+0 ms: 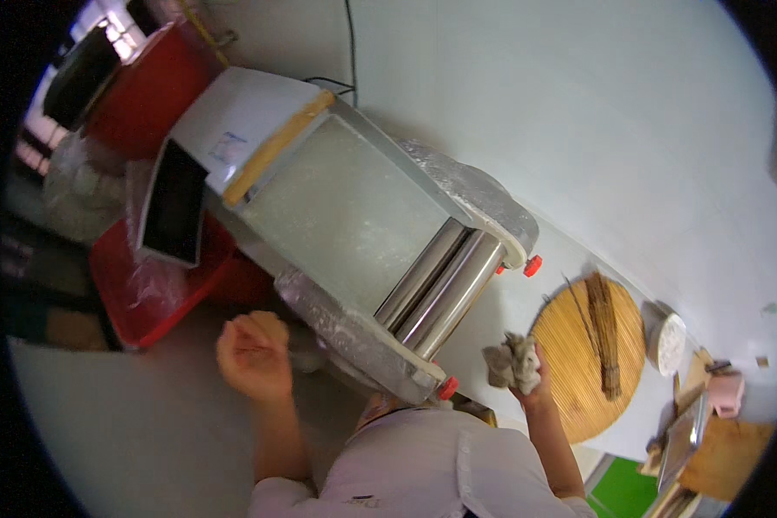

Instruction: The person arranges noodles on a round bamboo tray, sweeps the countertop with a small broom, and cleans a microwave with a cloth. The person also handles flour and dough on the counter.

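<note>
A bunched, greyish cloth (513, 364) is gripped in my right hand (536, 383), between the dough sheeter and a round ribbed wooden board. My left hand (256, 353) is held over the floor, left of the machine, fingers curled and holding nothing that I can see. Before me stands the dough sheeter (356, 213), with two steel rollers (453, 291), red knobs (449, 388) and flour dust on its grey side housings. A straw whisk brush (603, 333) and a thin stick lie on the round board (566, 395).
Behind the round board stands a bowl of white powder (671, 343). A pink mug (726, 394), a metal tray (685, 440) and wooden boards (728, 456) are at the far right. A red tub (146, 330) holding clear plastic stands left of the machine, under a dark flat panel (173, 204).
</note>
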`<state>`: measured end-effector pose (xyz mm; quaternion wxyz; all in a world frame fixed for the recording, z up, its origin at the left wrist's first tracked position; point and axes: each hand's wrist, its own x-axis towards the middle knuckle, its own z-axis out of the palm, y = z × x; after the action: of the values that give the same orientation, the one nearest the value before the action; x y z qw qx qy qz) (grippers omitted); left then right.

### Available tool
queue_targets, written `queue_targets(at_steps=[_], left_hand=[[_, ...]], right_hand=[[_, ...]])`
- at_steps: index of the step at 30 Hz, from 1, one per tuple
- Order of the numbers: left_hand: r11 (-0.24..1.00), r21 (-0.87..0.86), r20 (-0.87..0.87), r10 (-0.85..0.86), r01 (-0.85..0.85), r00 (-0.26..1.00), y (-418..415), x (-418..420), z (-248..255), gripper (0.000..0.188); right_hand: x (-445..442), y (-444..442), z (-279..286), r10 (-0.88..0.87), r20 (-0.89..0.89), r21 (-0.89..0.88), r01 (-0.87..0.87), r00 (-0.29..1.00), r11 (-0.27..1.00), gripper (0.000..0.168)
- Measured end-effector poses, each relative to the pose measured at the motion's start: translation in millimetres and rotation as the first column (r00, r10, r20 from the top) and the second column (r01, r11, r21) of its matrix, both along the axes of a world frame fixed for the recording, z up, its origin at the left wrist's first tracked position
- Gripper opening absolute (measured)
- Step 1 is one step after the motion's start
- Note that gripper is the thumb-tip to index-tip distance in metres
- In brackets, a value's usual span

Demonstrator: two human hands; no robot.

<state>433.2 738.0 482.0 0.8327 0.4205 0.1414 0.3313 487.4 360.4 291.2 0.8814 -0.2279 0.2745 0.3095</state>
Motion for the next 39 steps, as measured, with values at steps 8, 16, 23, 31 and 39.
queue_targets(at_steps=[8,16,23,31,39], left_hand=[[0.98,-0.197,-0.536,-0.073,-0.041,0.841,88.2,-1.3,-150.6,0.031],[0.843,-0.535,-0.556,-0.399,0.054,0.729,50.0,35.3,-200.6,0.038],[0.865,-0.501,-0.586,-0.367,0.033,0.723,59.6,33.4,-204.9,0.04],[0.883,-0.467,-0.636,-0.298,-0.048,0.712,60.7,8.1,-205.0,0.043],[0.888,-0.455,-0.653,-0.28,-0.069,0.703,55.9,10.8,-218.2,0.045]], right_hand=[[93.8,54.2,1.6,0.258,0.45,-0.56,0.045,0.855,0.827,0.039],[148.8,76.9,-113.1,0.619,0.159,-0.986,0.087,0.769,0.145,0.06],[160.6,92.9,-165.0,0.84,0.248,-0.725,0.668,0.482,-0.169,0.085],[168.3,107.2,-154.0,0.864,0.377,-0.827,0.54,0.334,0.153,0.077],[173.5,98.3,-112.6,0.953,0.235,-0.716,0.697,0.192,0.036,0.058]])
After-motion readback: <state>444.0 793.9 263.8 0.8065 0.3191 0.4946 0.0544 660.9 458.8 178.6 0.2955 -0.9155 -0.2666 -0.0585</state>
